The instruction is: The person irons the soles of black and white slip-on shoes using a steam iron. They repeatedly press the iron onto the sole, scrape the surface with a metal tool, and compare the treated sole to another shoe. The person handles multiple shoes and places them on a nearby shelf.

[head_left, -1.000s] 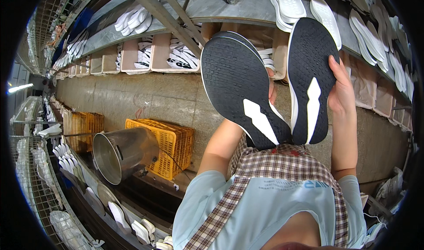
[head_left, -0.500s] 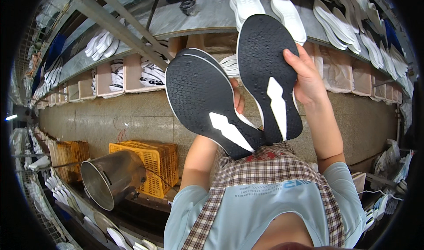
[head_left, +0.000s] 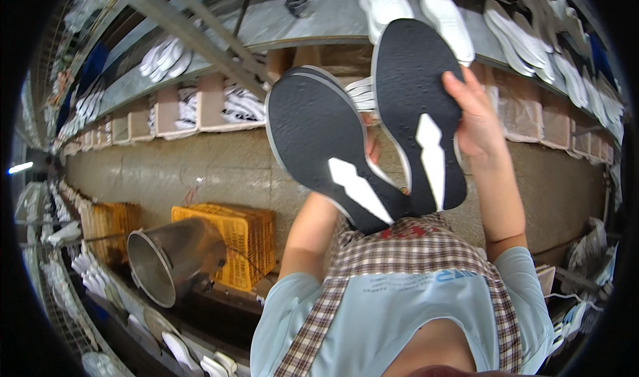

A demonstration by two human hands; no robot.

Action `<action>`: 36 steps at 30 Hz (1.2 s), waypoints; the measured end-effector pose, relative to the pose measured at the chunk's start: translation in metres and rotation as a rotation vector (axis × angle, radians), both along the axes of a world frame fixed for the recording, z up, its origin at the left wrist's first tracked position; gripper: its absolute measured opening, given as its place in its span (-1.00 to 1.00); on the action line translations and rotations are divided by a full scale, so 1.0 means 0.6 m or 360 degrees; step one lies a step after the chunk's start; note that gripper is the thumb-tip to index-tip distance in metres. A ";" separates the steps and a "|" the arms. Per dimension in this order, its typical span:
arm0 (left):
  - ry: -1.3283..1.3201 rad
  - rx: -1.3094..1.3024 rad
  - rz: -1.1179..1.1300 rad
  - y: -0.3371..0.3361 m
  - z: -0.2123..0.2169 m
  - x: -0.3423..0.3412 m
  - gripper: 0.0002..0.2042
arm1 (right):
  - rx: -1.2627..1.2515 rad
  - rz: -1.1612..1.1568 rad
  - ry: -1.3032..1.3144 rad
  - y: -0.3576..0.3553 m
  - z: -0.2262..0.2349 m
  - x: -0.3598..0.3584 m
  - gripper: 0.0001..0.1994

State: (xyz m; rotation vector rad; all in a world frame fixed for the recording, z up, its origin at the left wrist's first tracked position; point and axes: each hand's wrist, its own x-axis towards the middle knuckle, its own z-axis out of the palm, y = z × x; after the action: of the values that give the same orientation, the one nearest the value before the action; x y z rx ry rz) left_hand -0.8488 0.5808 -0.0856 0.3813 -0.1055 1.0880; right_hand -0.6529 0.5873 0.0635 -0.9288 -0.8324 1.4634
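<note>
In front of my chest I hold up black shoe soles with white edges and white zigzag inlays, textured undersides facing me. My left hand [head_left: 372, 144] is closed on the left sole [head_left: 313, 124], mostly hidden behind it; the edge of another dark sole shows along its top. My right hand [head_left: 476, 114] grips the right sole [head_left: 416, 70] by its outer edge, thumb on the face and fingers behind. The narrow heel ends of both soles meet low, close to my checked apron [head_left: 413, 250].
Beyond, a grey bench [head_left: 273, 30] bears a white midsole [head_left: 385, 7], another midsole [head_left: 447, 24], and a small dark pot [head_left: 297, 5] with a stick. Lined bins [head_left: 212, 104] stand under it. Behind at left are a metal drum [head_left: 190, 254] and a yellow crate [head_left: 259, 244].
Soles and hands sit slightly further right in the picture, along with most of the surroundings, so the view has shifted a little. Both grips look the same.
</note>
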 end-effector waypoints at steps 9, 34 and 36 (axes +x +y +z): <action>0.0131 -0.0064 0.0058 0.001 -0.007 -0.003 -0.52 | -0.0140 -0.0013 0.0042 -0.001 -0.005 0.000 -0.59; 0.0312 -0.0125 -0.0183 0.023 -0.017 0.042 -0.46 | -0.0609 0.0221 0.0220 -0.016 -0.082 -0.091 -0.48; 0.0314 -0.0131 -0.0182 0.023 -0.016 0.042 -0.46 | -0.0618 0.0246 0.0196 -0.017 -0.086 -0.089 -0.43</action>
State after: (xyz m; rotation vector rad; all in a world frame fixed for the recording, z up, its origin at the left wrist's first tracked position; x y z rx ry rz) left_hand -0.8235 0.5944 -0.0951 0.4016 0.0913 0.9339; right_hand -0.7064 0.5771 0.0122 -1.0643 -0.5472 1.8387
